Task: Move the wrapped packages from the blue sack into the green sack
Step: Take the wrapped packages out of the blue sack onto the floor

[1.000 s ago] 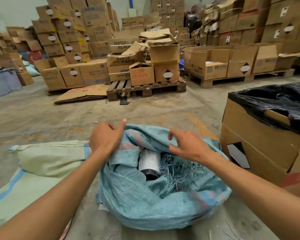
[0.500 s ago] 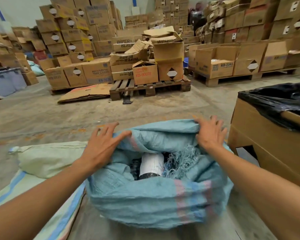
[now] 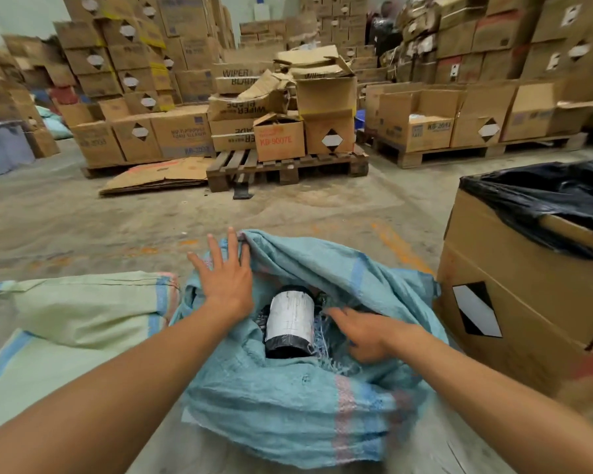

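Warehouse: stacked cartons (image 3: 182, 135), pallets (image 3: 288, 165), concrete floor (image 3: 83, 217).

A large cardboard box (image 3: 514, 295) stands on the right, lined with a black plastic bag (image 3: 545, 196) and marked with a black-and-white diamond label on its side. On the concrete floor (image 3: 117, 227) farther back, a dark wooden pallet (image 3: 285, 165) carries several cartons, among them an orange-printed box (image 3: 278, 137) and crushed "WIPER BLADE" boxes (image 3: 243, 100). Flattened cardboard (image 3: 158, 174) lies just left of that pallet. Another pallet of open cartons (image 3: 459, 121) sits to the right, and tall box stacks (image 3: 124, 63) fill the background. A grey bin (image 3: 0, 148) stands at the far left.
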`<state>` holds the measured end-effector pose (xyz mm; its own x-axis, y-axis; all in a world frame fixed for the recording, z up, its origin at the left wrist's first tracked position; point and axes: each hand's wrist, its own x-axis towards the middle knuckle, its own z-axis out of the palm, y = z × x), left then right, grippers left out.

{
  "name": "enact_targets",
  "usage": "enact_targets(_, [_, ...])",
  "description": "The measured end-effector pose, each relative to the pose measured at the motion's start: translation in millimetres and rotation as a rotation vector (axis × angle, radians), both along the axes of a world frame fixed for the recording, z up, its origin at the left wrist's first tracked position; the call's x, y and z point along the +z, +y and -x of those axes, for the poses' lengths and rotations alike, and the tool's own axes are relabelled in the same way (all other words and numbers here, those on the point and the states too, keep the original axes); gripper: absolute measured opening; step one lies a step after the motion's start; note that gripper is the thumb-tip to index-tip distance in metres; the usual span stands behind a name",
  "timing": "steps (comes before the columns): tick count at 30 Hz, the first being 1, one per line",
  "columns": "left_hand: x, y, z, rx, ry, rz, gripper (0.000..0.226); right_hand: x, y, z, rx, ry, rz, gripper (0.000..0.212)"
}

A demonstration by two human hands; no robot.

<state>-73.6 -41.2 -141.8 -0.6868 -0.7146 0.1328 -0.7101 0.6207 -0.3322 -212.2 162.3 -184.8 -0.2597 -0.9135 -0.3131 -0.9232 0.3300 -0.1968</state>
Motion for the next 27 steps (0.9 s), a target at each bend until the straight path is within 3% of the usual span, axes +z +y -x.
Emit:
enact_targets(2, [6, -3, 3, 0.023, 0.044, -0.025, 0.1, -4, 22, 15, -0.025, 0.02, -0.052, 0.067])
enact_targets(5, [11, -10, 7, 0.008, 0.087, -0.029, 0.106, -4, 48, 23, 0.062, 0.003, -0.23, 0.015])
enact_targets(9, [8, -9, 16, 0.011, 0.154, -0.099, 0.105, 22, 48, 11, 0.114, -0.021, -0.386, 0.023])
enact_targets(11, [7, -4, 21, 0.047, 0.218, -0.192, 0.103, 38, 35, -1, 0.155, 0.15, -0.266, 0.017])
enact_targets(14, [3, -3, 21, 0.048, 0.274, -0.195, 0.103, 54, 10, -24, 0.191, 0.39, 0.194, 0.006])
enact_targets(16, [2, -4, 18, 0.033, 0.275, -0.181, 0.106, 55, -6, -34, 0.152, 0.287, 0.349, 0.021])
enact_targets(19, [1, -5, 13, 0.009, 0.255, -0.175, 0.101, 37, -22, -27, -0.039, -0.081, 0.121, 0.042])
enact_targets(23, [0, -2, 7, 0.008, 0.195, -0.161, 0.102, 3, -3, 3, -0.173, -0.021, -0.234, 0.053])
enact_targets(27, [0, 3, 7, -0.033, 0.182, -0.147, 0.114, 7, 28, 17, -0.086, 0.049, -0.378, 0.027])
